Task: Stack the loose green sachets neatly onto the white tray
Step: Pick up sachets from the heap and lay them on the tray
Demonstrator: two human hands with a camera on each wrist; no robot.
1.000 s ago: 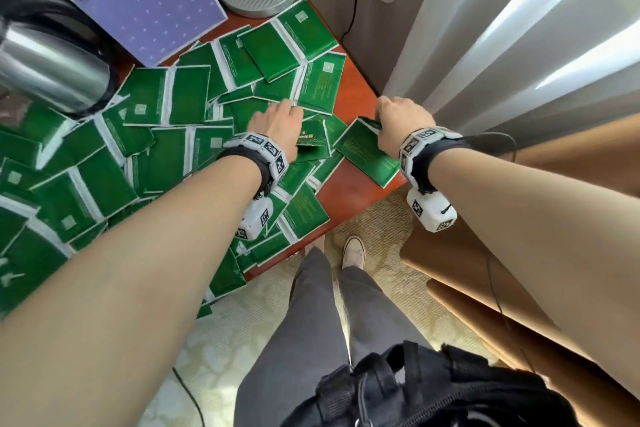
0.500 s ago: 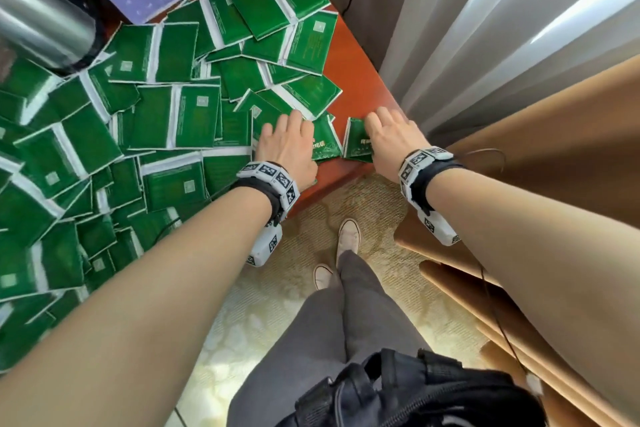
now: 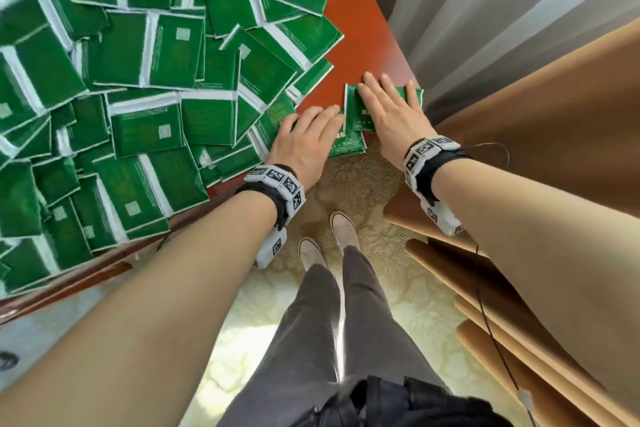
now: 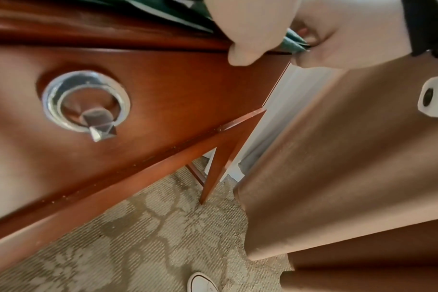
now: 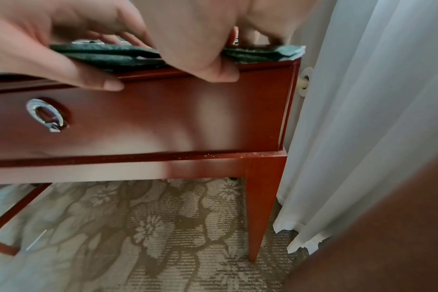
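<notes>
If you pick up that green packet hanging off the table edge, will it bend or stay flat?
The green sachet under the left hand looks thin and flat, so it would probably bend a little. It seems light, since the sachets lie loosely on each other. Its surface looks shiny, so it may slide easily on the polished table, as the right hand presses one flat.

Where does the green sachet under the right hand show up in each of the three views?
Head: green sachet at the desk's near right corner, under the right hand.
Left wrist: a green edge at top, which sachet unclear.
Right wrist: sachet edge upper right.
Shared landmark: ring drawer pull, wrist views only.
</notes>
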